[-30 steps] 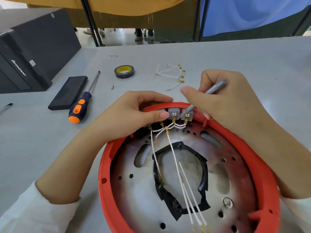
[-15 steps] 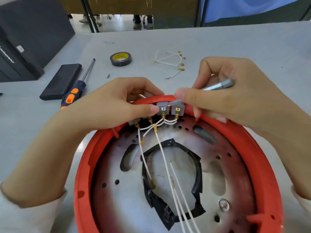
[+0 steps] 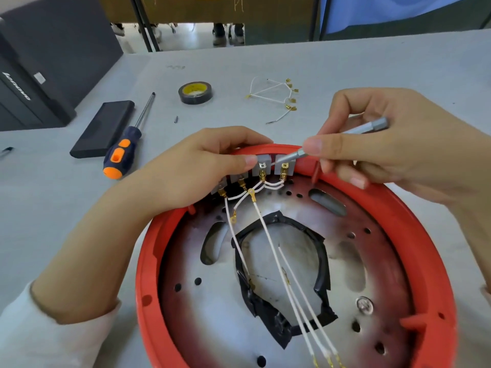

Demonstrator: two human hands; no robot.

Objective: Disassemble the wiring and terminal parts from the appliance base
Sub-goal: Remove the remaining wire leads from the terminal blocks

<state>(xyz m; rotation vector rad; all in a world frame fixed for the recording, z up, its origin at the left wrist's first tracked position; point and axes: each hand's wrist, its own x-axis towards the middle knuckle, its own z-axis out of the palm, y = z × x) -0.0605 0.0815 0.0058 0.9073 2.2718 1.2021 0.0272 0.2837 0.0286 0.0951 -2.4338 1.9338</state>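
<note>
Wires (image 3: 265,235) inside red base (image 3: 143,274)

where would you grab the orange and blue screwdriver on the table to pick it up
Grip the screwdriver by its thick orange-and-blue handle, fingers coming from above across its width. It lies flat on the table, handle nearer the person, thin shaft pointing away, close beside the black case.

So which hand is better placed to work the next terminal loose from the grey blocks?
The right hand: it already holds the slim metal tool, whose tip sits at the grey terminal blocks. The left hand is pinching the blocks against the red rim, steadying them.
</note>
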